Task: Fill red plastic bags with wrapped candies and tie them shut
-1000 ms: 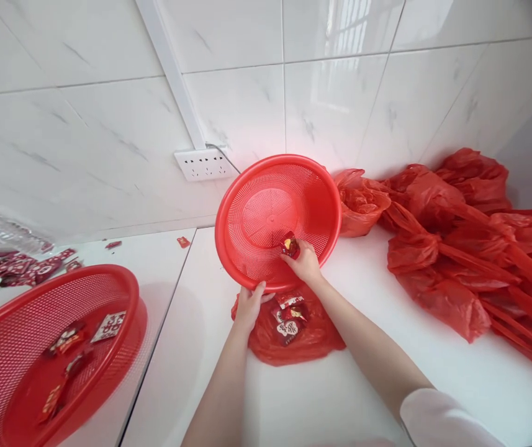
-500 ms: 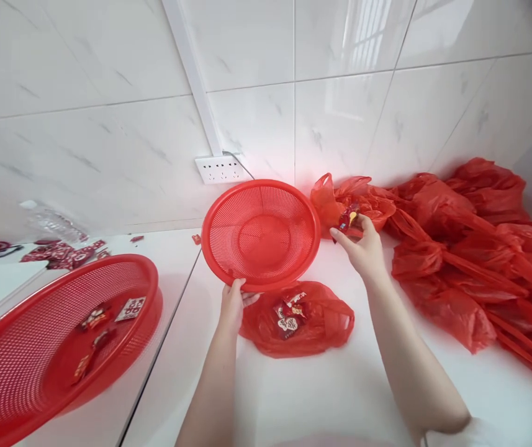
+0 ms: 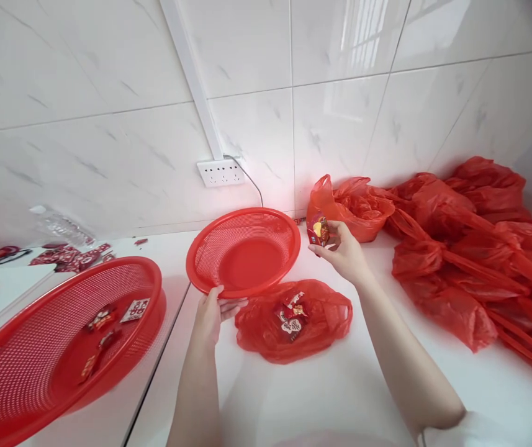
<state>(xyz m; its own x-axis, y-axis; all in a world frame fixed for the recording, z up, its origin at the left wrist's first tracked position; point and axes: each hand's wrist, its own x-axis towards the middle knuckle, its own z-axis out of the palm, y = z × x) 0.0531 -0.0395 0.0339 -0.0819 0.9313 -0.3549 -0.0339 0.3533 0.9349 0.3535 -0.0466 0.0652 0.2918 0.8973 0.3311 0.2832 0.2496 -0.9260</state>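
My left hand [image 3: 214, 313] grips the near rim of a round red mesh plastic basket [image 3: 243, 290], thumb on top and fingers below. Nothing lies inside that basket. Between the thumb and fingers of my right hand [image 3: 342, 251] is a small dark red snack packet [image 3: 318, 231] with a yellow picture on it, held just right of the basket. Below the basket, a red plastic bag [image 3: 328, 320] lies spread on the white table, with several wrapped sweets [image 3: 292, 316] on it.
A larger red mesh basket [image 3: 147, 282] with several wrapped sweets stands at left. Behind it lie a clear plastic bottle [image 3: 61, 223] and patterned red packets [image 3: 72, 257]. Red plastic bags [image 3: 461, 248] pile up at right. A socket strip [image 3: 221, 172] with a grey cable is on the tiled wall.
The basket has come down from a tilted position to lie flatter, slightly left, with my left hand on it. My right hand has carried the packet left, away from the bag by the wall.
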